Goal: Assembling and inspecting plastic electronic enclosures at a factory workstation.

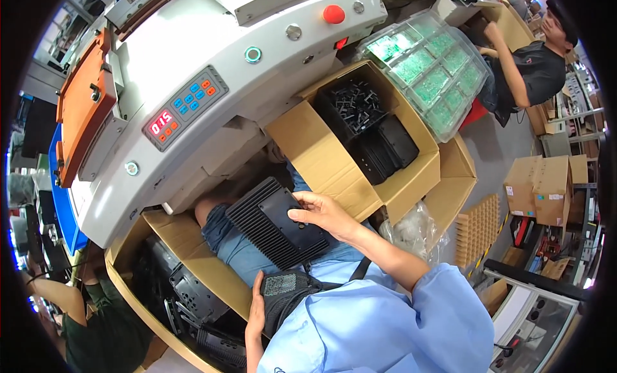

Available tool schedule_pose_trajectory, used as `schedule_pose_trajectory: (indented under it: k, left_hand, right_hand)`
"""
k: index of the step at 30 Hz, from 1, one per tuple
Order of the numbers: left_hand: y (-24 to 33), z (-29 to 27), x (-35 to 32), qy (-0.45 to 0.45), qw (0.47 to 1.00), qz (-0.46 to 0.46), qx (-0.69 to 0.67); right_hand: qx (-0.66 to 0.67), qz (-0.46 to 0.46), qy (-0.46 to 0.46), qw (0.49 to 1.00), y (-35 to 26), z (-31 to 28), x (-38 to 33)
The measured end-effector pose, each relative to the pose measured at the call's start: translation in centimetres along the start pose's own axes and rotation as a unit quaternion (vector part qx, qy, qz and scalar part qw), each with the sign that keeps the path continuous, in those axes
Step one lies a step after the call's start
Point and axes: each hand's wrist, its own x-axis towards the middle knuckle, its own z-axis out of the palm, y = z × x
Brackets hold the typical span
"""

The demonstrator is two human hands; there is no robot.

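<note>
My right hand point(324, 213) grips the edge of a black finned metal housing point(276, 222) that rests over my lap, ribs to the left and flat face toward the fingers. Close to my chest, my left hand point(256, 309) presses against a black perforated part point(284, 289), fingers wrapped at its left side; how firmly it holds is partly hidden by my blue sleeve. Just ahead of the housing stands a grey machine point(212, 96) with a keypad panel and a red digit display.
An open cardboard box point(334, 167) ahead right holds black plastic parts. A clear tray of green circuit boards point(427, 71) leans on it. Another box point(186, 296) of black housings sits lower left. A person in a black shirt point(536, 67) works at the far right.
</note>
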Motion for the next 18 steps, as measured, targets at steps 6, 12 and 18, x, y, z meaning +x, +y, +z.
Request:
schedule_pose_trajectory:
  k: [6,12,18]
  left_hand:
    - [-1.7,0.8,-0.3,0.082,0.996,0.001,-0.042]
    - [-1.3,0.3,-0.2,0.074,0.997,0.002,-0.015]
    - [0.1,0.1,0.5,0.069,0.997,0.007,0.014]
  right_hand:
    - [0.012,-0.001,0.010,1.000,0.0,0.9,0.5]
    - [0.016,-0.006,0.002,1.000,0.7,1.3,0.7]
    - [0.014,-0.001,0.001,1.000,1.1,1.3,0.7]
